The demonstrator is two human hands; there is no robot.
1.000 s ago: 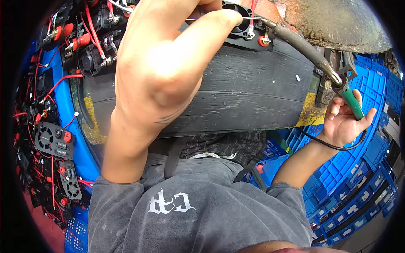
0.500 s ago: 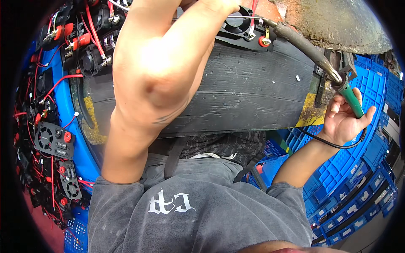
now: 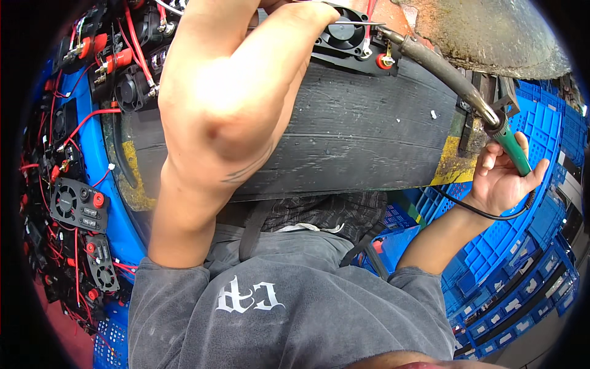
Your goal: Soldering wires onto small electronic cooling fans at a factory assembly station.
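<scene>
My left hand (image 3: 227, 92) reaches over the bench, its thumb and fingers closed on a thin solder wire (image 3: 359, 23). The wire runs from the thumb tip to the end of the soldering iron (image 3: 448, 74). My right hand (image 3: 501, 178) grips the iron by its green handle (image 3: 515, 150). The iron's tip meets the wire beside the terminals of a black fan panel (image 3: 353, 52), close to red leads and a red-ringed post (image 3: 384, 60). My left hand covers part of the panel, so whether the tip touches a terminal is unclear.
Many similar fan panels (image 3: 80, 203) with red wires crowd the left side, some in a blue bin. The bench has a dark ribbed mat (image 3: 362, 135) with yellow-edged corners. Blue crates (image 3: 491, 252) stand at right; the iron's black cord (image 3: 470, 206) loops below my right wrist.
My left hand has shifted slightly left, drawing back a little from the fan. The iron has moved slightly down and right, its tip still at the terminals.
</scene>
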